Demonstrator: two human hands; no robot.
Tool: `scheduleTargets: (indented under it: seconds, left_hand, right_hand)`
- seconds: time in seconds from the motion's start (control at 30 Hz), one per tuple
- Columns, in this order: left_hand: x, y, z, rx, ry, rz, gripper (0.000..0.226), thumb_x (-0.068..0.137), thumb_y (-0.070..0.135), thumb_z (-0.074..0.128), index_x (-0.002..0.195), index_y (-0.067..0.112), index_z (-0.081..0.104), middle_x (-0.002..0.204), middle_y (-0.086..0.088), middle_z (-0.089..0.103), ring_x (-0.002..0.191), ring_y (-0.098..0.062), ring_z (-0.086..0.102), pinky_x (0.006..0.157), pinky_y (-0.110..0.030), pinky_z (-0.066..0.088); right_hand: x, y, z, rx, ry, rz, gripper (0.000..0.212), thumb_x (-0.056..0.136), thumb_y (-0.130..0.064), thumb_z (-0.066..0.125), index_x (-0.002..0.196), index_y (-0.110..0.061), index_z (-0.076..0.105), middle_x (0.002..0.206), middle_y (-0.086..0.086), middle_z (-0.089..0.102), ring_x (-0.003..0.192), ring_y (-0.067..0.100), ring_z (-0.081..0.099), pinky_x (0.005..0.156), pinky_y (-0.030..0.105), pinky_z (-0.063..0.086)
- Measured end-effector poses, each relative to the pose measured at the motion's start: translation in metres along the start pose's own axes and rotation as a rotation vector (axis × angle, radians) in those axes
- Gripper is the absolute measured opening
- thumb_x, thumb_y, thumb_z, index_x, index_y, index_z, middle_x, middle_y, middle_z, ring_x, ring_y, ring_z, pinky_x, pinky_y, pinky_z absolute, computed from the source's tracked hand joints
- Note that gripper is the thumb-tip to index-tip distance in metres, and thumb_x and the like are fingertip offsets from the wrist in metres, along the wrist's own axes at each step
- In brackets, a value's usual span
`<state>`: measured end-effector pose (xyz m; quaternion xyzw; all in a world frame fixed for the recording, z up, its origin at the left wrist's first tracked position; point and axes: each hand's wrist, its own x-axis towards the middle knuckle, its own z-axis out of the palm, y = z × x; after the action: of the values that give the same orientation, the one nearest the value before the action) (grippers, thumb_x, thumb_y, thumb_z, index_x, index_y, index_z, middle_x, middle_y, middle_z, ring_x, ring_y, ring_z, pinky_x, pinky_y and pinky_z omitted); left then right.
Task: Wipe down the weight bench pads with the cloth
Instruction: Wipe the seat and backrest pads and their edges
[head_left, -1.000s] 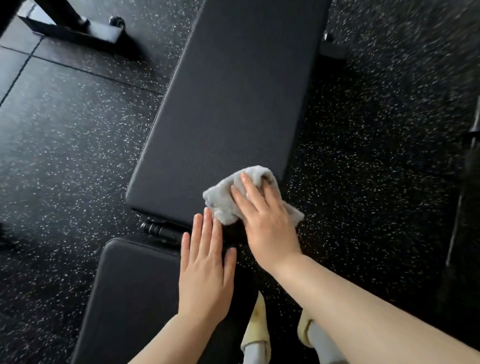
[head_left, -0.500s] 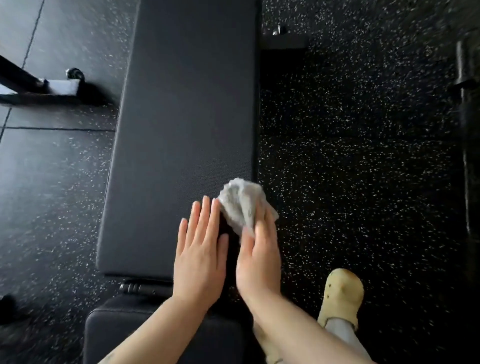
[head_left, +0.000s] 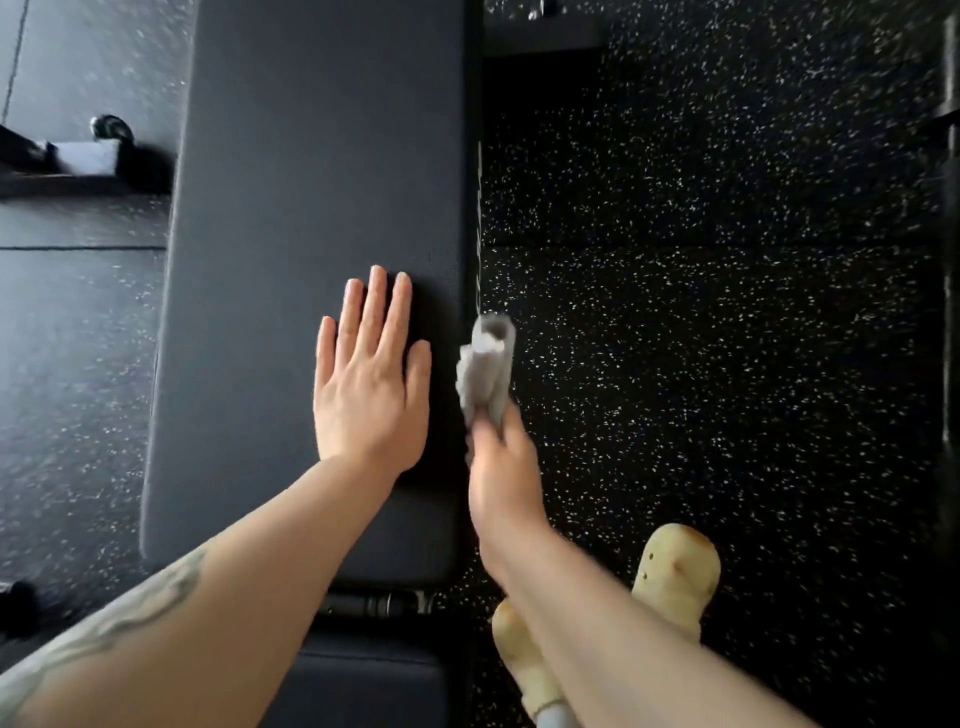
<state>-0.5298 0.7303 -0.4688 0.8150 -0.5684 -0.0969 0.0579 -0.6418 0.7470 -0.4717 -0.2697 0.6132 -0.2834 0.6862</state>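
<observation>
Left hand (head_left: 371, 384) lies flat and open on the long black padded bench back (head_left: 322, 182), right hand (head_left: 501, 462) grips the bunched grey cloth (head_left: 485, 364) at the side edge, so I'd press and drag along that edge

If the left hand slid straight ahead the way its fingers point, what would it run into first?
Nothing, as far as the view shows: the left hand lies flat on the long bench pad, and only bare pad runs ahead to the top edge.

Black back pad (head_left: 311, 182) of bench: left hand (head_left: 370, 384) rests flat on it, near its right edge. Speckled rubber floor (head_left: 727, 312) surrounds pad.
</observation>
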Motion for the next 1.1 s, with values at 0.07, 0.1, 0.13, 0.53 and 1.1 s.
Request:
scheduleTargets:
  seconds: [0.07, 0.1, 0.13, 0.53, 1.1]
  left_hand:
    - [0.0, -0.001, -0.001, -0.033, 0.018, -0.001, 0.057, 0.097, 0.035, 0.029, 0.153, 0.029, 0.016, 0.16, 0.01, 0.009, 0.148, -0.009, 0.0, 0.12, -0.032, 0.002]
    - [0.0, -0.001, -0.001, -0.048, 0.027, -0.003, 0.057, 0.097, 0.034, 0.03, 0.152, 0.029, 0.019, 0.16, 0.009, 0.011, 0.148, -0.009, 0.001, 0.12, -0.033, 0.002]
    - [0.0, -0.001, -0.001, -0.061, 0.033, -0.004, 0.056, 0.097, 0.034, 0.032, 0.152, 0.028, 0.021, 0.16, 0.008, 0.013, 0.148, -0.009, 0.003, 0.12, -0.034, 0.004]
    - [-0.001, 0.003, -0.002, -0.046, 0.046, -0.014, 0.056, 0.097, 0.033, 0.032, 0.151, 0.025, 0.024, 0.159, 0.006, 0.017, 0.148, -0.012, 0.007, 0.12, -0.037, 0.008]
    - [0.001, 0.002, -0.007, -0.032, -0.005, -0.009, 0.054, 0.097, 0.033, 0.032, 0.15, 0.021, 0.028, 0.158, 0.003, 0.02, 0.148, -0.017, 0.012, 0.119, -0.042, 0.012]
  right_hand:
    - [0.03, -0.022, 0.007, -0.006, -0.019, -0.044, 0.036, 0.098, -0.019, 0.045, 0.131, -0.028, 0.054, 0.127, 0.003, 0.059, 0.108, 0.01, 0.056, 0.104, 0.034, 0.044]
    - [0.034, -0.024, 0.008, -0.023, -0.018, -0.06, 0.037, 0.098, -0.019, 0.045, 0.133, -0.027, 0.053, 0.13, 0.006, 0.057, 0.109, 0.012, 0.055, 0.104, 0.032, 0.043]
    - [0.029, -0.019, 0.006, -0.045, -0.018, -0.062, 0.037, 0.099, -0.021, 0.046, 0.135, -0.027, 0.051, 0.132, 0.005, 0.057, 0.113, 0.015, 0.056, 0.104, 0.032, 0.043]
    - [0.045, -0.04, 0.024, -0.25, -0.016, -0.109, 0.049, 0.102, -0.021, 0.035, 0.15, -0.019, 0.029, 0.153, 0.0, 0.034, 0.14, 0.017, 0.033, 0.116, 0.038, 0.028]
    - [0.092, -0.079, 0.041, -0.541, 0.078, -0.419, 0.056, 0.102, -0.026, 0.04, 0.154, -0.023, 0.02, 0.16, -0.006, 0.019, 0.144, 0.006, 0.022, 0.113, 0.017, 0.025]
